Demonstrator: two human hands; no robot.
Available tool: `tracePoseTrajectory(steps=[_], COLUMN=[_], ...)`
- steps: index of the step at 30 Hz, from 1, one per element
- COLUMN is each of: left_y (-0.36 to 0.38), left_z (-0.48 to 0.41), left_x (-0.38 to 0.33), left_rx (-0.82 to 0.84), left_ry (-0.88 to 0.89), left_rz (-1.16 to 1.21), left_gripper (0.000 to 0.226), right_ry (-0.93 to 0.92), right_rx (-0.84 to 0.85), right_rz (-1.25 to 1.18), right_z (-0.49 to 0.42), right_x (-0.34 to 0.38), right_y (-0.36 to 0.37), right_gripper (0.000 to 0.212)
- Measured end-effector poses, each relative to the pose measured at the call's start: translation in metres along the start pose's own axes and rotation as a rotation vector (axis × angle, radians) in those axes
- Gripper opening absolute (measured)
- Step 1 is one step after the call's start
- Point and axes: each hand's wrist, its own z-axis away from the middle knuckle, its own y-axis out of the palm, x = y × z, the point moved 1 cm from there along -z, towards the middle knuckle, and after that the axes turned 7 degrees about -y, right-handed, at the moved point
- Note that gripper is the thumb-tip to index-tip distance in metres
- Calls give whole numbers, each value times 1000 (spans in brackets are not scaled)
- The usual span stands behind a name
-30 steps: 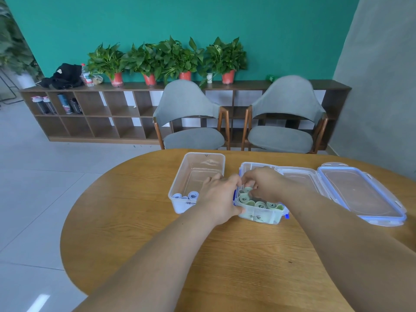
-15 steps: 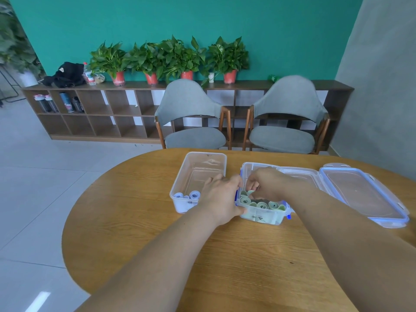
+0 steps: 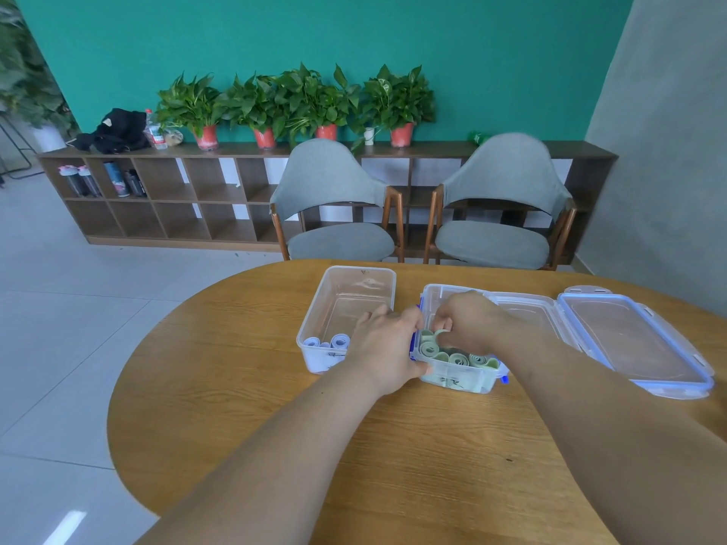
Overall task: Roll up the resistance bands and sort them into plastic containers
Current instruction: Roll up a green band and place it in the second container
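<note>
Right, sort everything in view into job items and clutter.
Job: rolled green resistance bands, clear blue-clipped plastic container, rolled pale-blue bands, clear plain plastic tub, blue-rimmed clear lid, left hand, right hand.
Clutter: grey upholstered chairs, red-potted plants, brown wooden shelf, black bag.

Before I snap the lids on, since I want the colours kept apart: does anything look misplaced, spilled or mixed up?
Nothing stands out. The green rolls sit in the right container, the pale blue rolls in the left container, both level on the table. The right hand pinches one green roll inside its container.
</note>
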Motion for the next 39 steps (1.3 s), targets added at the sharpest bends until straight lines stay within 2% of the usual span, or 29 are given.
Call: tracePoseTrajectory(steps=[2,9,12,15,19,25,28,30,33,36,39], left_y=[0,-2,-2,-4,-4,-2,-1,-1,-1,-1,-1], left_z=[0,2,2,3,3,2,2,1,1,2,2], left_x=[-1,-2,-2,-2,-3,-2,-2,-2,-2,-2,-2], left_rx=[3,6,9,8,10,9,3,7,10,-1,-7], left_ry=[1,-7,-17,-22,-24,-6,-8,-14,-21,-9,3], left_rz=[3,1,8,11,10,6,8,8,7,1,-9], left_gripper=[58,58,57,57,57,57,56,57,56,57,56], right_ry=[88,400,422,354,283,496,529,490,334,214,134], right_rx=[-56,-190,-153,-70,-36,-240,-274,-211,-68,-49,-32], right_rz=[24,-141,-137,-112,-205,-245,-257,-213,-129,-235,-290], right_z=[-1,-5,-5,-3,3,5,5,4,0,-3,-1], right_x=[2,7,16,20,14,6,7,13,20,15,8], right_y=[-2,2,3,2,-3,-14,-11,-7,0,2,2], right_gripper=[19,26,25,26,20,30,30,26,20,10,10])
